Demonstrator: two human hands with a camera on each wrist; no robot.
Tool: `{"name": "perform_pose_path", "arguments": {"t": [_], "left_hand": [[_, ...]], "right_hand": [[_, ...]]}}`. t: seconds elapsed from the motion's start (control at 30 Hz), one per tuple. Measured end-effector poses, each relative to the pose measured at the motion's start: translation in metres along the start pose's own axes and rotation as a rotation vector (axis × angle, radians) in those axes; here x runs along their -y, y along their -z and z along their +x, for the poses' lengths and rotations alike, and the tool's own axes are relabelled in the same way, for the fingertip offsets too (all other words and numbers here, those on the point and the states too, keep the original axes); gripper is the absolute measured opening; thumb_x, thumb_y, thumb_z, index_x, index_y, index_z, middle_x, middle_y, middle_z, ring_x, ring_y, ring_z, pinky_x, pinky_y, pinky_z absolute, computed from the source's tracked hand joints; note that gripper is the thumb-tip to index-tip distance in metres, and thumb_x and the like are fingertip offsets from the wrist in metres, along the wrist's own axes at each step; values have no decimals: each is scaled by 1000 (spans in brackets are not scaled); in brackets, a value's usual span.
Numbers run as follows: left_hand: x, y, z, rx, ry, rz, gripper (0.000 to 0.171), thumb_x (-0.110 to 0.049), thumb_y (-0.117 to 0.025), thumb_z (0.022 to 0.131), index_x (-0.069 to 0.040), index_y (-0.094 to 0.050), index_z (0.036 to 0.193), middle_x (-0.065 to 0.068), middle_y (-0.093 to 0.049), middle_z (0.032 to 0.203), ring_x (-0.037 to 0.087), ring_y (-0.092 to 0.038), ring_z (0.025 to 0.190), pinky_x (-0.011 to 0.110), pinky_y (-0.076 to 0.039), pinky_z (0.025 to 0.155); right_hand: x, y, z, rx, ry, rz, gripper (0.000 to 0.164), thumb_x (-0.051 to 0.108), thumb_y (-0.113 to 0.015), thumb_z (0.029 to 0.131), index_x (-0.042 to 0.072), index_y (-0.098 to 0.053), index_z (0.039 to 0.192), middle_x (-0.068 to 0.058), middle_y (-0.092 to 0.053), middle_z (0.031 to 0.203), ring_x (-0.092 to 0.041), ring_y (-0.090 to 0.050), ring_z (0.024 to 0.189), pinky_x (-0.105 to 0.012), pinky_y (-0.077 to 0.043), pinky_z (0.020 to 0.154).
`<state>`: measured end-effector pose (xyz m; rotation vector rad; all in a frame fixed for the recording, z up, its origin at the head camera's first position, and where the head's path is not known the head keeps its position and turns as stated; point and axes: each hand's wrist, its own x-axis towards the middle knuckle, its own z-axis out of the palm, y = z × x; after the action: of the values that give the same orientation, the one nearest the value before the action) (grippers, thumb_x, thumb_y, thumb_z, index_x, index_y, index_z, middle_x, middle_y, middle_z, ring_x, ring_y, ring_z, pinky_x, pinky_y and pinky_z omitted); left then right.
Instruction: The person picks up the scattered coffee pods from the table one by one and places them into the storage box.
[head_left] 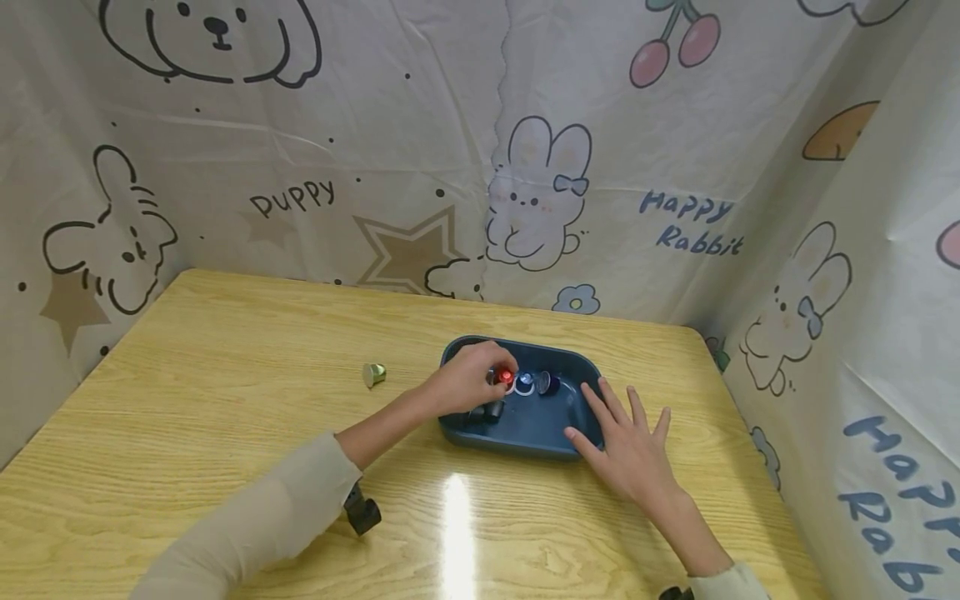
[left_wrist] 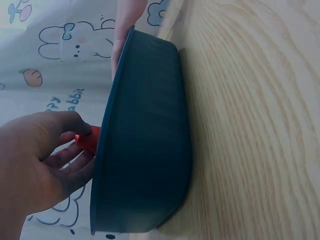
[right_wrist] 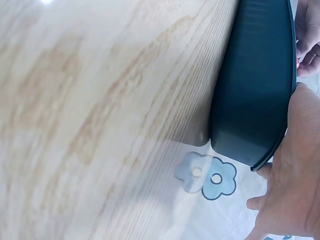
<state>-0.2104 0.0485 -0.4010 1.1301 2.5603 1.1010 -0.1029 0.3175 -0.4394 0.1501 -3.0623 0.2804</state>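
My left hand [head_left: 474, 379] reaches over the left part of a dark blue tray [head_left: 525, 450] and pinches a small red coffee capsule [left_wrist: 89, 139] between thumb and fingers, right at the rim in the left wrist view. Inside the tray lie a blue capsule [head_left: 526, 379], a dark capsule with a silvery rim [head_left: 545, 383] and black capsules [head_left: 492, 410] under the left hand, which partly hides them. Spread over the tray's right rim, my right hand [head_left: 633, 454] rests with straight fingers; the right wrist view shows it touching the tray's edge.
A gold-green capsule [head_left: 374, 374] lies on its side on the wooden table [head_left: 262, 375], left of the tray. Behind and to the right hangs a curtain [head_left: 420, 167] printed with cartoon animals. Black wrist-camera parts [head_left: 363, 512] show under the left sleeve.
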Motion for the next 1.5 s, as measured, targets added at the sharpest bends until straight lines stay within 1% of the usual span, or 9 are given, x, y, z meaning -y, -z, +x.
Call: {"name": "perform_pose_path", "arguments": {"t": [0.23, 0.3, 0.47, 0.6, 0.77, 1.0, 1.33, 1.5], "left_hand": [[-5, -12, 7, 41, -12, 0, 27, -7, -71, 92, -1, -68, 118, 8, -63, 113, 19, -58, 98, 27, -50, 83], [-6, -16, 9, 46, -18, 5, 26, -7, -72, 92, -1, -68, 117, 8, -63, 113, 18, -57, 97, 25, -50, 81], [-4, -22, 14, 55, -40, 33, 26, -7, -72, 91, -2, -69, 117, 7, -62, 111, 16, -56, 93, 23, -49, 78], [-2, -27, 17, 63, -47, 48, 26, -8, -73, 91, -3, -69, 117, 6, -63, 109, 16, -56, 93, 24, -49, 80], [-1, -30, 18, 80, -38, 43, 27, -8, -73, 92, -3, -69, 117, 6, -63, 109, 16, -56, 94, 24, -49, 81], [2, -36, 19, 104, -32, 29, 26, -7, -72, 92, -2, -69, 118, 5, -62, 108, 16, -56, 91, 22, -48, 77], [5, -38, 20, 127, -32, 53, 24, -9, -72, 93, -5, -71, 116, 4, -63, 106, 15, -55, 91, 24, -48, 78], [6, -40, 22, 138, -41, 80, 22, -10, -72, 93, -5, -71, 114, 4, -62, 104, 15, -55, 89, 24, -48, 77]], "right_hand": [[-1, 2, 0, 7, -3, -5, 80, 69, -45, 95, 21, -31, 158, -12, -23, 163, -49, -10, 146, -81, 6, 99], [-1, 2, 0, 7, -1, -7, 80, 68, -45, 95, 21, -31, 158, -12, -23, 163, -49, -10, 146, -81, 5, 99], [0, 2, 0, 5, 3, -7, 80, 68, -45, 95, 21, -31, 158, -11, -23, 163, -48, -10, 146, -81, 4, 100], [0, 2, 0, 4, 2, -3, 80, 69, -44, 96, 21, -31, 158, -12, -23, 163, -48, -10, 146, -81, 5, 100], [0, 1, 0, -3, 6, 7, 79, 68, -45, 96, 21, -31, 158, -12, -22, 163, -48, -10, 146, -81, 6, 100], [0, 1, 0, -5, 7, 12, 79, 67, -47, 96, 21, -31, 158, -12, -23, 163, -48, -10, 146, -81, 6, 100], [0, 1, 0, -4, 9, 16, 79, 66, -47, 96, 21, -31, 158, -11, -23, 163, -47, -9, 147, -81, 7, 100], [0, 1, 0, -3, 7, 16, 79, 67, -47, 96, 21, -31, 158, -11, -23, 163, -47, -9, 147, -81, 6, 100]]}}
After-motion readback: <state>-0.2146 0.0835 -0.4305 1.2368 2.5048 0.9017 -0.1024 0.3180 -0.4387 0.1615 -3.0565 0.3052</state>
